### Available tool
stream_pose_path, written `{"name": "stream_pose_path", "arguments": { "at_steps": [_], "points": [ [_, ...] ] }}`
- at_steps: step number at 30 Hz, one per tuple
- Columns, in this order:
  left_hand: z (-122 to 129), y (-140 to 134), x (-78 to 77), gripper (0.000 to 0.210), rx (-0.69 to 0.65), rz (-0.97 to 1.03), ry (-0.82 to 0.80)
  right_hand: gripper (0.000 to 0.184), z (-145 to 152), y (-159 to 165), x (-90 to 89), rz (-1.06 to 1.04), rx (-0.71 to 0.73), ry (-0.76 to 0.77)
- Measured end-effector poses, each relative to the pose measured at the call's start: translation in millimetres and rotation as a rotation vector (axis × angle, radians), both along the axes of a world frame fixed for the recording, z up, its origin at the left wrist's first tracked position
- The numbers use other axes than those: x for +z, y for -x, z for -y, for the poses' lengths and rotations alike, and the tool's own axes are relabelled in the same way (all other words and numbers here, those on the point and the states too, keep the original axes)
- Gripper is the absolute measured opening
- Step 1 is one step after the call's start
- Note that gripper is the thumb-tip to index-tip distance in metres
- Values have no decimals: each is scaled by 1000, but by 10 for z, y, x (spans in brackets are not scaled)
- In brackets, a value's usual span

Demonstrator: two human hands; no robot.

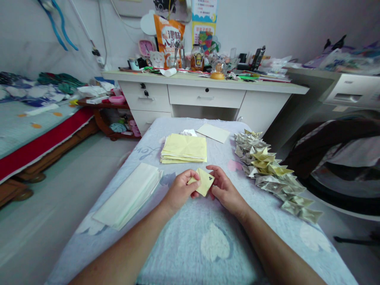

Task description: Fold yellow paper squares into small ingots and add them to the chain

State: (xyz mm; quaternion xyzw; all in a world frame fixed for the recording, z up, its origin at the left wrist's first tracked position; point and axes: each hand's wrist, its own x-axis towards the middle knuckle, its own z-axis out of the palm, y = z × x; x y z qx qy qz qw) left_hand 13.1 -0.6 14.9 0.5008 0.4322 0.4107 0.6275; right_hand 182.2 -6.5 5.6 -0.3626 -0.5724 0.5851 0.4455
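Note:
A small folded piece of yellow paper [204, 183], diamond-shaped with a dark mark near its right corner, is pinched in my left hand [184, 184], thumb on top. Close to its right corner is my right hand [226, 189], thumb and index finger apart; whether a fingertip touches the paper is unclear. Just beyond my hands lies a stack of yellow paper sheets [184, 148]. Left of my left hand rests a pile of long pale folded paper [129, 196]. On the right stands a row of several folded paper pieces [267, 168] with pointed tips, grey and yellow.
A pale blue patterned cloth [190, 237] covers the table. Toward its far end lie a pale card [213, 133] and a crumpled white scrap [189, 132]. Beyond is a cluttered white desk [204, 95], a washing machine [350, 95] at right, and a bed [38, 126] at left.

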Motion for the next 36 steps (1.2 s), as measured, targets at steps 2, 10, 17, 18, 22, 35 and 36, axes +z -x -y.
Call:
{"name": "stream_pose_path", "arguments": {
  "at_steps": [2, 10, 17, 18, 22, 35, 36],
  "points": [
    [2, 8, 18, 19, 11, 17, 32, 58, 5, -12, -11, 113, -46, -149],
    [7, 12, 6, 14, -9, 12, 59, 13, 11, -21, 95, 305, -103, -412],
    [14, 52, 44, 30, -18, -117, -246, 16, -12, -61, 81, 228, -156, -279],
    [15, 58, 47, 29, -7, -141, -306, 19, -16, -64, 66, 206, -154, -231],
    [7, 55, 26, 23, -21, -174, -367, 30, -20, -53, 22, 124, -98, -66],
    [92, 1, 0, 37, 33, -221, -377, 38, 7, 1, 56, 60, -69, 34],
    [102, -1, 12, 39, 40, -273, -426, 38, 7, 2, 53, 55, -68, 39]
  ]
}}
